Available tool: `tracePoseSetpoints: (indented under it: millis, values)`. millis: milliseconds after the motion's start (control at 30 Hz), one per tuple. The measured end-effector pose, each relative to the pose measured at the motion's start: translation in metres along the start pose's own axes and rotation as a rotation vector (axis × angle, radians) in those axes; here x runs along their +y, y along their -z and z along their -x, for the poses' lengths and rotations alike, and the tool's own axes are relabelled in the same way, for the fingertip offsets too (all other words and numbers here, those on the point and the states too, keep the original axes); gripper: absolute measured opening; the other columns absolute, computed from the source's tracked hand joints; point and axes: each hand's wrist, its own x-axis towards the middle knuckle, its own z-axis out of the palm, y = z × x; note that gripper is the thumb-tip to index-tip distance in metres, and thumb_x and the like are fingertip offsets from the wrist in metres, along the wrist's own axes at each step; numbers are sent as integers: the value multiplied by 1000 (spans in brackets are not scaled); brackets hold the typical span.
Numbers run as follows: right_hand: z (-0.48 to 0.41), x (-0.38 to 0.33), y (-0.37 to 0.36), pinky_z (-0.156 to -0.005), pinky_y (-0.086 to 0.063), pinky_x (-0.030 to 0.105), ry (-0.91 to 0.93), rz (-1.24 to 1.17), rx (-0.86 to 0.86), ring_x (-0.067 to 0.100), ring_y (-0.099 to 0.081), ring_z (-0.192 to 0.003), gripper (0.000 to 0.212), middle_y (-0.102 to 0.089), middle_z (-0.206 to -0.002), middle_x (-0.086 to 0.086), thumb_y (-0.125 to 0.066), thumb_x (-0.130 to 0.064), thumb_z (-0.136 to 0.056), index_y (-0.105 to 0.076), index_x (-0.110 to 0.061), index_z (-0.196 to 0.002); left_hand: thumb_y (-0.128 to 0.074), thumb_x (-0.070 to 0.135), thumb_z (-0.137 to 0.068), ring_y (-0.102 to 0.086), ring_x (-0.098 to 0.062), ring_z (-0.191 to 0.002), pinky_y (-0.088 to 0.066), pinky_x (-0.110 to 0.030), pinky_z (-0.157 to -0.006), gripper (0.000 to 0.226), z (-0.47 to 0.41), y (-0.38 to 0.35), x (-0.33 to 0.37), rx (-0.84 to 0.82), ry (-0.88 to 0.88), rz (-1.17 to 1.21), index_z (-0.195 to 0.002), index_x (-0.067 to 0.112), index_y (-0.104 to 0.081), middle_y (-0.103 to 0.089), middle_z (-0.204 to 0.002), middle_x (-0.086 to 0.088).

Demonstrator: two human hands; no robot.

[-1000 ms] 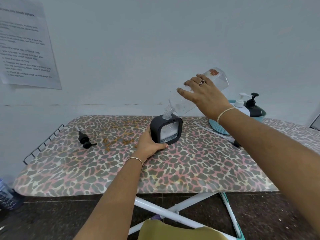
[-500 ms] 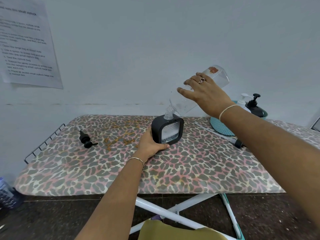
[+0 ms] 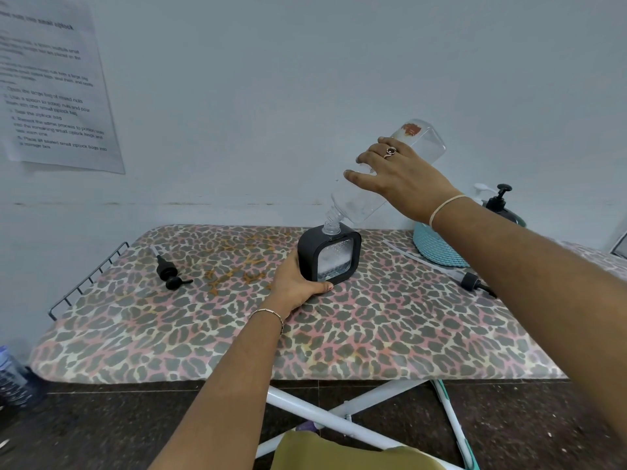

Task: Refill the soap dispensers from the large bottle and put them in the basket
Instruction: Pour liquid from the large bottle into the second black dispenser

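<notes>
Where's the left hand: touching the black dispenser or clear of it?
Touching. The head view shows the left hand gripping the black dispenser at its side, thumb along its front base.

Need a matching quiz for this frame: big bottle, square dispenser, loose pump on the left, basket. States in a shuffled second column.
1 large bottle
2 square dispenser
3 left pump
4 basket

a lies loose on the board
b tilted neck-down, held by right hand
c upright, gripped by left hand
d holds two pump bottles

Pairs: 1-b, 2-c, 3-a, 4-d
</notes>
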Motion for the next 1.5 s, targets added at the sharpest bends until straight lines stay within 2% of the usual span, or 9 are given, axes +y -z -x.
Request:
tracePoseSetpoints:
  millis: [267, 400, 500, 600, 1033, 1333, 1500]
  values:
    - [-3, 3, 4, -102, -38, 51, 24, -9, -3, 39, -58, -100, 49, -60, -111, 23, -52, 11, -79, -57, -11, -123, -92, 11, -54, -57, -17, -115, -46, -38, -102, 87, -2, 0, -2, 6, 5, -4, -130, 19, -50, -62, -123, 4]
    - [-7, 5, 6, -103, -37, 51, 49, 6, -11, 39, -58, -101, 48, -60, -111, 23, -42, 7, -80, -57, -10, -123, -92, 12, -54, -57, -16, -115, -46, -39, -102, 87, -1, 0, -2, 9, 9, -5, -129, 20, -50, -62, -123, 4]
    - [-9, 6, 7, -104, -36, 51, 62, 22, -26, 39, -57, -103, 49, -60, -113, 23, -47, 8, -80, -56, -11, -124, -92, 12, -54, -58, -16, -114, -47, -38, -102, 85, -1, 0, -2, 12, 4, -7, -129, 20, -51, -62, -122, 4]
    - [-11, 7, 8, -104, -37, 51, 76, 27, -27, 39, -57, -103, 49, -60, -112, 23, -43, 6, -80, -57, -11, -124, -92, 12, -54, -58, -16, -113, -47, -36, -101, 85, -1, 0, -1, 10, 8, -11, -128, 19, -51, -63, -121, 4]
    - [-23, 13, 8, -102, -40, 49, 181, 35, 13, 37, -59, -100, 50, -62, -108, 20, -61, 9, -77, -59, -13, -121, -91, 11, -58, -57, -13, -110, -45, -29, -96, 80, 2, 1, 2, 7, -12, -27, -127, 19, -52, -62, -120, 4]
    - [-22, 13, 8, -101, -40, 49, 153, -7, -18, 38, -59, -100, 53, -62, -108, 21, -60, 11, -75, -60, -13, -122, -91, 11, -58, -57, -15, -111, -46, -31, -97, 79, 3, 1, 3, 8, -9, -10, -126, 20, -52, -62, -121, 4]
    - [-8, 9, 7, -100, -38, 47, 5, -102, -140, 39, -53, -113, 65, -58, -122, 19, -56, 11, -74, -51, -16, -133, -92, 13, -57, -58, -17, -113, -46, -32, -98, 80, 2, 1, 2, 20, -2, -31, -127, 19, -53, -62, -123, 3]
